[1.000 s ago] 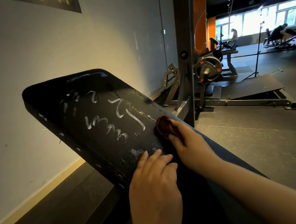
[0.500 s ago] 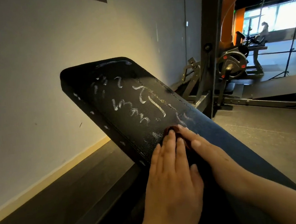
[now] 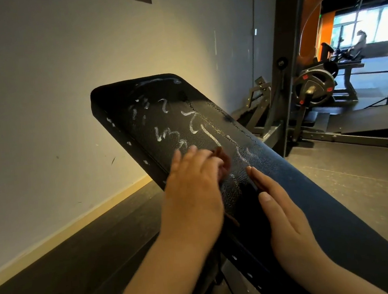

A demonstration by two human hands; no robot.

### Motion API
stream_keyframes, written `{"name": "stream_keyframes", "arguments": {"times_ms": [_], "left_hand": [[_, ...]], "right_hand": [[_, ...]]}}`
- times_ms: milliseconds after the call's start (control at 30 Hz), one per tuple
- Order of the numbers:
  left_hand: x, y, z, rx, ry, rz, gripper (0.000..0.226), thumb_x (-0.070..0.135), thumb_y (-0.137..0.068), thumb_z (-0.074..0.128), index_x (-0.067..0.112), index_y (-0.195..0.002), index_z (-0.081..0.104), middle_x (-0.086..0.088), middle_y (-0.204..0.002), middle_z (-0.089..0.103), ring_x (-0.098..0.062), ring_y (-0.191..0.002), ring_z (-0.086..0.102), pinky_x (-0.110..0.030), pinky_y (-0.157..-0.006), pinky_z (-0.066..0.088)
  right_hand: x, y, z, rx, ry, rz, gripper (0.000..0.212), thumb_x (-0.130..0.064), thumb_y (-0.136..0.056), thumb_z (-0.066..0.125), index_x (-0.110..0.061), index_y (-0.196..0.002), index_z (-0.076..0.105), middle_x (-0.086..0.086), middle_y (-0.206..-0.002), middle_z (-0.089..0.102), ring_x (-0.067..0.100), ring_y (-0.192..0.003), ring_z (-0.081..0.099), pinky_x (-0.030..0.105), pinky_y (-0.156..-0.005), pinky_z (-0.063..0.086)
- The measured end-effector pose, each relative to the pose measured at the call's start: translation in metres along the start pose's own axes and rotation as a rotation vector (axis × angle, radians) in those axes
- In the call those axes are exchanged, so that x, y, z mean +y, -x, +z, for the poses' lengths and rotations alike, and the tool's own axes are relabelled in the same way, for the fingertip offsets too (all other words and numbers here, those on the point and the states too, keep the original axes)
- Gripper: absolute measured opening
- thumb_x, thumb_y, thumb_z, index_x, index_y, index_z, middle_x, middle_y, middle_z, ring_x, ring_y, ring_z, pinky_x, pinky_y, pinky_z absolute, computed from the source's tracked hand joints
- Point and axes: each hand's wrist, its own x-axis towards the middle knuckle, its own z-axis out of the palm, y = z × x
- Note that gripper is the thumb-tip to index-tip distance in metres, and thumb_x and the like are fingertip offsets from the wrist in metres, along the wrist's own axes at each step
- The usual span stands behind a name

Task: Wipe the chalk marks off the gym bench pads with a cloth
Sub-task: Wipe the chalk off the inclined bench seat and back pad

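two hands are on the tilted black bench pad (image 3: 336,204). the left hand (image 3: 193,194) now has the brown cloth (image 3: 223,159): its fingers are bent over it, blurred with motion, and the cloth peeks out on the thumb side against the pad, just below the long chalk stroke. a second ago the right hand (image 3: 287,220) held that cloth while the left lay flat lower down. half a second ago both hands met over it. the right hand has since let go and lies flat on the pad with straight fingers, just beside the cloth and apart from it.

white chalk marks (image 3: 195,123) remain across the upper half of the pad, curls near the top and a zigzag line whose lower end the left hand covers. smeared chalk shows on the pad between the two hands. a weight plate (image 3: 313,88) on a rack stands behind, near the wall (image 3: 40,90).
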Motion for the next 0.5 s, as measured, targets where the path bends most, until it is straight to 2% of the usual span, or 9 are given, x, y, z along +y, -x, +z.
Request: {"name": "stream_keyframes", "arguments": {"times_ms": [67,133,200,233,300,367,400,467,500], "left_hand": [[-0.008,-0.007,-0.004,0.071,0.051,-0.087,0.049,0.014,-0.089,0.039,0.015,-0.135,0.056,-0.002,-0.145,0.05,-0.023,-0.144,0.034,-0.04,-0.122,0.008],[0.006,0.003,-0.001,0.046,0.028,-0.112,0.047,0.013,-0.092,0.049,0.016,-0.139,0.053,-0.002,-0.149,0.046,-0.025,-0.145,0.033,-0.04,-0.12,0.02],[0.026,0.025,0.01,-0.054,0.072,0.033,0.047,0.016,-0.09,0.053,0.018,-0.137,0.056,-0.003,-0.147,0.049,-0.027,-0.141,0.041,-0.045,-0.117,0.034],[0.028,0.033,0.017,-0.08,0.104,0.132,0.046,0.018,-0.092,0.046,0.02,-0.137,0.057,-0.001,-0.147,0.048,-0.026,-0.141,0.042,-0.047,-0.118,0.034],[0.016,0.031,0.016,-0.106,0.131,0.164,0.052,0.021,-0.092,0.032,0.023,-0.137,0.056,0.003,-0.147,0.048,-0.023,-0.141,0.04,-0.044,-0.121,0.026],[0.002,0.019,0.009,-0.013,0.142,0.063,0.049,0.016,-0.093,0.037,0.022,-0.137,0.057,0.003,-0.147,0.048,-0.021,-0.142,0.034,-0.038,-0.12,0.014],[-0.002,0.014,0.006,0.036,0.159,-0.01,0.047,0.012,-0.095,0.043,0.02,-0.139,0.056,0.004,-0.149,0.046,-0.02,-0.143,0.027,-0.038,-0.12,0.014],[0.001,0.014,0.004,0.064,0.188,-0.102,0.047,0.009,-0.096,0.05,0.018,-0.141,0.053,0.003,-0.151,0.043,-0.022,-0.146,0.02,-0.045,-0.12,0.027],[0.008,0.019,0.005,0.057,0.157,-0.073,0.046,0.009,-0.095,0.05,0.016,-0.14,0.054,0.001,-0.149,0.045,-0.023,-0.145,0.022,-0.047,-0.117,0.034]], "right_hand": [[0.003,-0.001,-0.002,0.028,0.015,-0.001,0.048,-0.039,-0.096,0.038,-0.042,-0.143,0.047,-0.039,-0.135,0.051,-0.014,-0.128,0.045,0.008,-0.098,0.037],[0.005,-0.001,-0.002,0.034,0.014,-0.01,0.049,-0.037,-0.096,0.039,-0.04,-0.144,0.047,-0.04,-0.134,0.051,-0.014,-0.126,0.046,0.001,-0.095,0.035],[0.006,-0.001,-0.002,0.042,0.001,-0.013,0.049,-0.035,-0.095,0.04,-0.038,-0.143,0.048,-0.038,-0.132,0.053,-0.013,-0.125,0.049,0.002,-0.095,0.036],[0.005,-0.001,-0.002,0.045,-0.009,-0.004,0.048,-0.035,-0.094,0.04,-0.038,-0.142,0.049,-0.036,-0.132,0.055,-0.011,-0.125,0.051,0.003,-0.095,0.038],[0.004,-0.001,-0.002,0.04,-0.019,0.014,0.047,-0.036,-0.094,0.04,-0.041,-0.14,0.049,-0.036,-0.129,0.056,-0.01,-0.123,0.053,0.003,-0.092,0.04],[0.004,-0.001,-0.002,0.026,-0.003,0.01,0.048,-0.038,-0.094,0.039,-0.043,-0.141,0.047,-0.041,-0.128,0.054,-0.013,-0.121,0.051,0.001,-0.089,0.039],[0.004,-0.001,-0.002,0.024,0.012,0.007,0.048,-0.039,-0.094,0.039,-0.043,-0.142,0.046,-0.044,-0.128,0.052,-0.016,-0.122,0.049,-0.001,-0.089,0.037],[0.003,0.0,-0.001,0.028,0.02,0.006,0.049,-0.039,-0.095,0.038,-0.042,-0.143,0.046,-0.046,-0.128,0.05,-0.018,-0.123,0.047,-0.002,-0.09,0.035],[0.003,0.001,-0.001,0.034,0.018,0.006,0.049,-0.039,-0.095,0.039,-0.041,-0.142,0.047,-0.045,-0.128,0.051,-0.017,-0.122,0.048,-0.001,-0.091,0.036]]}}
